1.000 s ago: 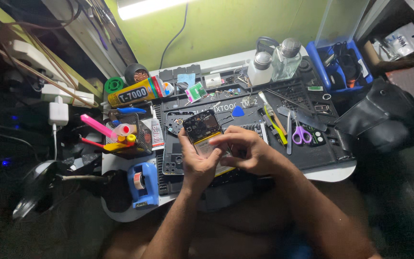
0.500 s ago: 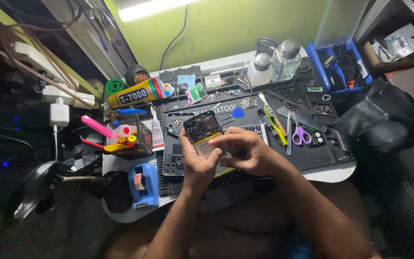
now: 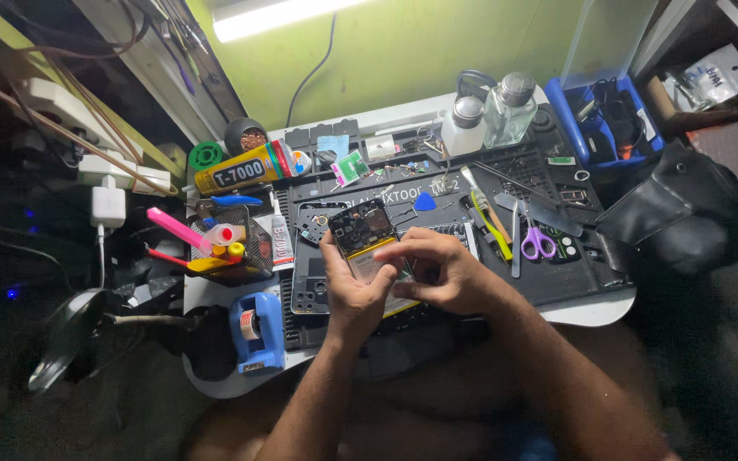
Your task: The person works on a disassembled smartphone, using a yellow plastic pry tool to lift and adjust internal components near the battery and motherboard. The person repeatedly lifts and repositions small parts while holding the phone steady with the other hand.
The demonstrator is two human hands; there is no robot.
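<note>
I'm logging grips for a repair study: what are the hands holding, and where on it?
Both hold an opened phone: the left hand grips its left edge and lower half, the right hand its right side, fingers over its middle.

hands (image 3: 403, 277) gripping opened phone (image 3: 367, 235) (circuitry exposed), cluttered mat (image 3: 557, 282)

On the work mat (image 3: 557, 282): 1 opened phone (image 3: 367, 243), 1 phone back cover (image 3: 311, 282), 1 blue pick (image 3: 424, 202), 1 purple-handled scissors (image 3: 538, 243) and 1 yellow-handled tool (image 3: 490, 220). At the far edge: 2 clear bottles (image 3: 506, 107), 1 yellow glue tube (image 3: 245, 166), 1 blue bin (image 3: 604, 119). At the left: 1 mesh holder (image 3: 245, 248), 1 blue tape dispenser (image 3: 256, 329), 1 white charger (image 3: 108, 205); 2 hands in view, left hand (image 3: 354, 294) and right hand (image 3: 442, 273).
</note>
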